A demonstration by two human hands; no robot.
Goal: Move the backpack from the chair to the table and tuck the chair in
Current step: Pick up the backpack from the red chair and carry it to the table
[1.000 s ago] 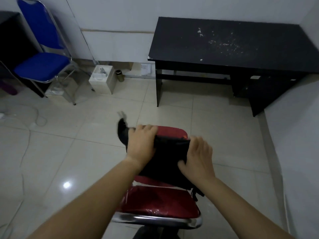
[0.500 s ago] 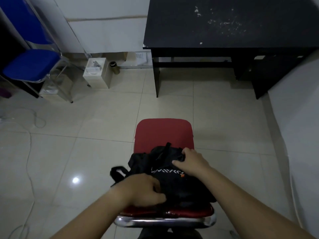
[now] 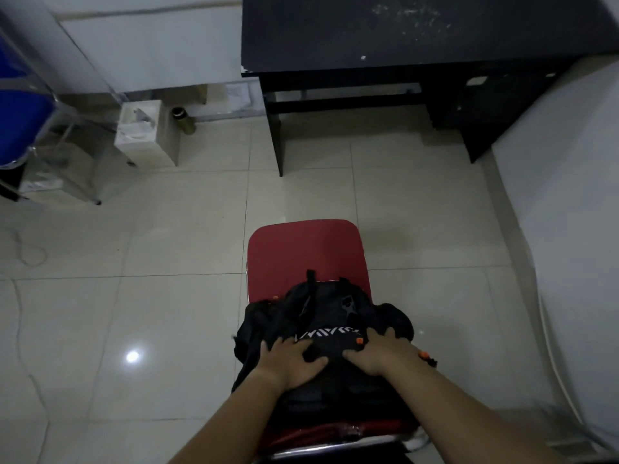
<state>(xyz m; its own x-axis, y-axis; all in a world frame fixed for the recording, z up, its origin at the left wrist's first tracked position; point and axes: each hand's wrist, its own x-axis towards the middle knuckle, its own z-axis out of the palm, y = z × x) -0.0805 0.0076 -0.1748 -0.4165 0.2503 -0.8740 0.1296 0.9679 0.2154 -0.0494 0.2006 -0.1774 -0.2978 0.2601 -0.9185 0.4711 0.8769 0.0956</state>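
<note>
backpack: black, sitting on the red chair in the lower middle of the frame, slumped over the near part of the seat. White lettering across the top, small orange tabs on the zips, a buckle and a strap poking up at the far end.
chair: red seat, chrome rim along the bottom edge of the frame. The far half of the seat is bare; the pack covers the rest and spills a bit over both sides.
left hand: lying on top of the pack, left of the lettering, fingers spread flat and pressing into the fabric. Looks more like resting than grabbing, can't really tell if there's a proper grip.
right hand: same deal on the right side, palm down, fingers splayed over the top edge, just beside an orange tab.
desk: black, scuffed top, upper middle to upper right of the frame, well apart from the chair with bare tile between.
floor: pale glossy tiles, a light glare at lower left.
other stuff: blue chair at the far left edge, a white box by the wall at upper left, a small dark can just beside it.
</note>
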